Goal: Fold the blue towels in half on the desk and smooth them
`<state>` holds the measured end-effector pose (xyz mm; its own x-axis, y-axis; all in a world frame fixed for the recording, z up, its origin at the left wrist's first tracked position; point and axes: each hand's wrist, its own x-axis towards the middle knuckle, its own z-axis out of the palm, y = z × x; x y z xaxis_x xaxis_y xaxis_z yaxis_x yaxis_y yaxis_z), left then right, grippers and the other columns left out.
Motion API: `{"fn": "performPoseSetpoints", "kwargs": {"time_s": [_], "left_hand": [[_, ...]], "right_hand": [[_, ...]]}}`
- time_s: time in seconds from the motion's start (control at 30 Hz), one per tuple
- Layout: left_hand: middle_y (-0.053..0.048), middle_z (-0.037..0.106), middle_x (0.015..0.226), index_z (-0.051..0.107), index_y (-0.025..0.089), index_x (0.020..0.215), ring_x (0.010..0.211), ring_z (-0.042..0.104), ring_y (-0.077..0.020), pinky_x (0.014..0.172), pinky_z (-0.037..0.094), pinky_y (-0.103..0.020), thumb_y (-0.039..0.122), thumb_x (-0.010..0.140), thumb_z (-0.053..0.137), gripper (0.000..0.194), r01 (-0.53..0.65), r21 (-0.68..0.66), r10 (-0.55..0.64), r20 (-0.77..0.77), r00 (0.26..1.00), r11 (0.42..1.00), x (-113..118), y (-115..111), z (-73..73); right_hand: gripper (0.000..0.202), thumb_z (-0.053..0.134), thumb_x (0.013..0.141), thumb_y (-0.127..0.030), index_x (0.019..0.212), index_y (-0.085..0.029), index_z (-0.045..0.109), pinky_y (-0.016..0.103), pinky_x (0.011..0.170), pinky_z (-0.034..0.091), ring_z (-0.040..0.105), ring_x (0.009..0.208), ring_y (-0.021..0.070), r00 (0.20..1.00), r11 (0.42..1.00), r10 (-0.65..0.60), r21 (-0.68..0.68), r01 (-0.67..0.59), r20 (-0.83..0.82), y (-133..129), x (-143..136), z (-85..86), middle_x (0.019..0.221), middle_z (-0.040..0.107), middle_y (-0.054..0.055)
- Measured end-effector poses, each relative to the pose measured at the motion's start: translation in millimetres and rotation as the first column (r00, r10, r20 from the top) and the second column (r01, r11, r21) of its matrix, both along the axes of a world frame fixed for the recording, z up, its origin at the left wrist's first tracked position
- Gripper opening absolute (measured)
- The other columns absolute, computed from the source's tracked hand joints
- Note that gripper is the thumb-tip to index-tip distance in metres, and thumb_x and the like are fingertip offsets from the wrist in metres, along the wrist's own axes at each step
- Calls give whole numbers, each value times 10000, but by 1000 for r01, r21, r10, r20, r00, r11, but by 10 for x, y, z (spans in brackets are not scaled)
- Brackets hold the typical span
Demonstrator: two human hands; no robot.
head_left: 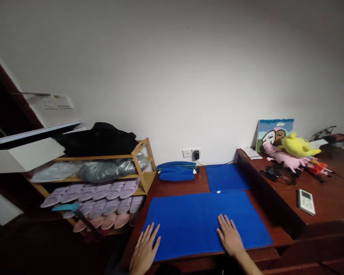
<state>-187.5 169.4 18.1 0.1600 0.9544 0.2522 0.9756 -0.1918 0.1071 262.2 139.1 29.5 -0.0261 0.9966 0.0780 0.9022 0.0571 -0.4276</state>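
Observation:
A large blue cloth mat point(189, 221) lies flat across the reddish-brown desk in front of me. My left hand point(145, 246) rests at the mat's left edge, palm down, fingers stretched out. On the mat's right half lies my right hand point(229, 235), also flat, its fingers slightly apart. Neither hand holds anything. Behind the mat, a second blue cloth point(226, 177) is spread against the wall side at the right. A folded blue cloth bundle point(177, 172) sits at the back left of the desk.
Left of the desk stands a wooden rack point(146, 179) with several slippers point(114, 190) and a black bag point(100, 141) on top. On the higher surface at right are plush toys point(296, 145), a white remote point(306, 201) and a dog picture point(275, 131). A black charger point(196, 154) is plugged into the wall.

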Motion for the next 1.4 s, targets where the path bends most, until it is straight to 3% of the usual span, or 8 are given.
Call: {"fn": "performPoseSetpoints", "kwargs": {"time_s": [0.2, 0.37, 0.5, 0.77, 0.9, 1.0, 1.27, 1.4], "left_hand": [[5, 389, 1639, 431, 325, 1549, 1520, 347, -228, 1257, 282, -494, 488, 1003, 388, 572, -8, 11, 8, -16, 1000, 1000, -14, 22, -34], [-1, 396, 1635, 449, 321, 1540, 1515, 355, -233, 1252, 294, -495, 479, 996, 391, 569, -6, -8, 6, -4, 1000, 1000, -28, 40, -14], [5, 409, 1630, 448, 344, 1538, 1511, 363, -238, 1250, 295, -502, 470, 993, 410, 560, -7, -11, 8, 15, 1000, 1000, -13, 18, 31], [2, 419, 1628, 445, 342, 1539, 1501, 385, -229, 1250, 301, -496, 466, 1008, 411, 546, -10, -16, 11, 56, 998, 1000, 8, -27, 97], [4, 438, 1620, 460, 362, 1527, 1495, 396, -235, 1246, 307, -497, 449, 1002, 445, 533, -5, -21, 7, 71, 997, 1000, 11, -43, 104], [-2, 445, 1617, 459, 360, 1528, 1492, 402, -241, 1240, 314, -506, 450, 1004, 448, 532, -9, -19, 11, 83, 997, 1000, 7, -45, 84], [-7, 466, 1606, 481, 357, 1515, 1485, 416, -252, 1235, 321, -513, 467, 998, 462, 529, -10, 13, 8, 91, 996, 1000, 9, -34, 55], [-6, 460, 1609, 472, 358, 1522, 1487, 413, -253, 1238, 319, -514, 468, 999, 452, 534, -5, 3, 5, 86, 996, 1000, 14, -39, 68]], "right_hand": [[757, 235, 909, -601, 1539, -244, 454, 513, 1259, 244, 260, 1533, 273, 965, 971, -239, -5, 241, 112, -432, 1685, -402, 1621, 365, 12], [841, 185, 865, -653, 1515, -223, 500, 518, 1244, 283, 294, 1518, 289, 941, 948, -316, -2, 318, 120, -564, 2136, -565, 1610, 406, 46], [744, 207, 918, -616, 1514, -282, 503, 507, 1259, 264, 265, 1526, 294, 947, 945, -316, 109, 308, 57, -347, 1645, -361, 1602, 425, 36], [673, 192, 1023, -560, 1605, -237, 290, 468, 1288, 173, 187, 1560, 230, 982, 983, 180, 27, -179, -61, 431, -565, 344, 1671, 259, 4], [673, 218, 1021, -552, 1604, -221, 286, 484, 1285, 156, 185, 1562, 230, 977, 974, 211, -82, -213, -32, 607, -841, 296, 1671, 256, 37], [680, 253, 1004, -577, 1591, -243, 336, 494, 1284, 157, 213, 1555, 246, 993, 992, 119, -50, -119, -2, 570, -381, 90, 1657, 309, 40], [683, 314, 836, -657, 1468, -471, 498, 543, 1204, 296, 321, 1498, 385, 958, 958, -286, 13, 286, -19, 181, 1942, -439, 1502, 564, -99], [692, 262, 808, -708, 1399, -508, 563, 558, 1188, 325, 369, 1473, 400, 931, 926, -362, 90, 366, -50, 187, 2272, -407, 1457, 608, -76]]}}
